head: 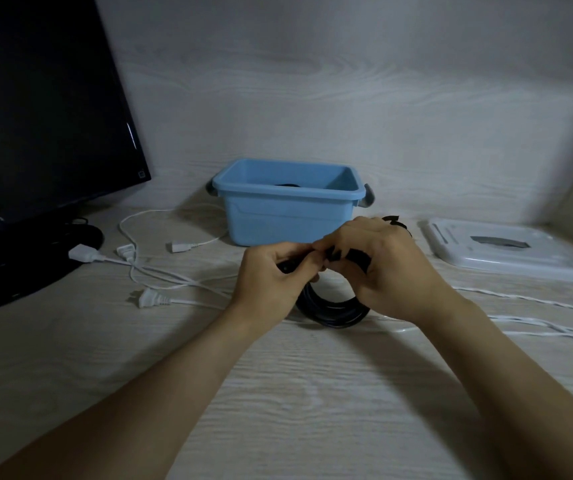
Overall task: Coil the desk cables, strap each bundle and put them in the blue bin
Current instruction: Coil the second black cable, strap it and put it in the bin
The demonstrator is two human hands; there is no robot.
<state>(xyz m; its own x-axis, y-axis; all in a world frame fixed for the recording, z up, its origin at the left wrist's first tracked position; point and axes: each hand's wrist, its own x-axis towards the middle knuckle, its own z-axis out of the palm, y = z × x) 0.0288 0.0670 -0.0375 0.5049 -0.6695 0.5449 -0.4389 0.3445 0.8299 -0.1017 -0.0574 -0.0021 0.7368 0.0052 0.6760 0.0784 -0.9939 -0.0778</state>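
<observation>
Hands, left hand [271,271] and right hand [382,268], meet fingers curled, gripping black cable coil [333,311].

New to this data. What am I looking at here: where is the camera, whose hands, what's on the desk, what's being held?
There is one picture, from a wide-angle camera worn on a person's head, looking forward and down. No robot: the two bare arms are the wearer's.

The left hand and right hand meet over a coiled black cable, whose lower loop rests on the wooden desk. Both grip the top of the coil; the right hand's grip also has a black strap, apparently to bind it.

Behind stands the blue bin, with something dark just visible inside. Loose white cables with plugs lie to the left, and more run right. A dark monitor is far left, a white lid far right.
</observation>
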